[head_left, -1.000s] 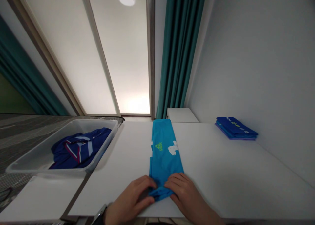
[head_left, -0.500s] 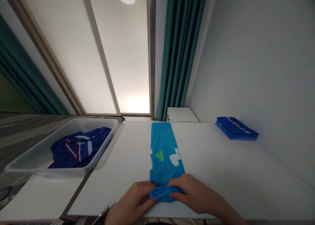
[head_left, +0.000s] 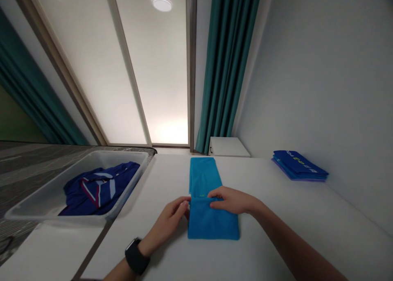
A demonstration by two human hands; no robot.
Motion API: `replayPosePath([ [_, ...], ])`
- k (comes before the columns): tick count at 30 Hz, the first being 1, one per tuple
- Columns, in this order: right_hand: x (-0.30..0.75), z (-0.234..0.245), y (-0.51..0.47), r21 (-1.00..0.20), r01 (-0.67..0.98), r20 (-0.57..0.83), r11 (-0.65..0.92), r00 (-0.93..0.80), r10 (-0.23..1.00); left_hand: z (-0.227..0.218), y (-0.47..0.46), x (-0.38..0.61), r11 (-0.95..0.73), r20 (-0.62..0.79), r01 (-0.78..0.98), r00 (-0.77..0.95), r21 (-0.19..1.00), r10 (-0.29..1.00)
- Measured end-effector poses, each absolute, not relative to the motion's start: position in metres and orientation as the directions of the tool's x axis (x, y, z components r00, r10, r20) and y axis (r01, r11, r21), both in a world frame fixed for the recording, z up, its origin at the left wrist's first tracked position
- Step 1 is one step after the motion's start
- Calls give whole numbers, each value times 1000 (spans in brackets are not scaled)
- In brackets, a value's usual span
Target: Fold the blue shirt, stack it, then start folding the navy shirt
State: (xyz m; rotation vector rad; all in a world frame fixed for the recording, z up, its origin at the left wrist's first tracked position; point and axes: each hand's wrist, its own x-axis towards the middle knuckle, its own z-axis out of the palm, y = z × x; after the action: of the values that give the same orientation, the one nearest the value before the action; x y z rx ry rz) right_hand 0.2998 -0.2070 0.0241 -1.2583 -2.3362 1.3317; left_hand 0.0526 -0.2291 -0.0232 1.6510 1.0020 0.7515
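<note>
1. Head view: blue folded shirt (head_left: pixel 213 219) lying flat on white bench (head_left: pixel 307 219).
2. Left hand (head_left: pixel 168 223) open, fingertips touching shirt edge.
3. Right hand (head_left: pixel 231 200) open, flat on shirt.
4. Dark blue shirt (head_left: pixel 98 191) in see-through tub (head_left: pixel 123 152).

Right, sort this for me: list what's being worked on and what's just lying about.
Being worked on: turquoise folded garment, under the right hand, left hand at its edge.

Lying about: navy garment in a clear plastic tub; stack of folded blue garments; white box; teal curtain.
</note>
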Motion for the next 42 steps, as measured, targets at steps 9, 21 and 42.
replayPosePath([
  [9, 295, 8, -139, -646, 702, -264, 300, -575, 774, -48, -217, 52, 20, -93, 159, 467, 987, 879],
  [21, 287, -13, -118, -509, 790, -358, 341, -555, 751, -45, -224, 62, -199, -67, 500, 466, 843, 882],
  [42, 276, -8, -153, -529, 754, -348, 390, -611, 711, -22, -162, 52, -332, -86, 607, 555, 722, 827],
])
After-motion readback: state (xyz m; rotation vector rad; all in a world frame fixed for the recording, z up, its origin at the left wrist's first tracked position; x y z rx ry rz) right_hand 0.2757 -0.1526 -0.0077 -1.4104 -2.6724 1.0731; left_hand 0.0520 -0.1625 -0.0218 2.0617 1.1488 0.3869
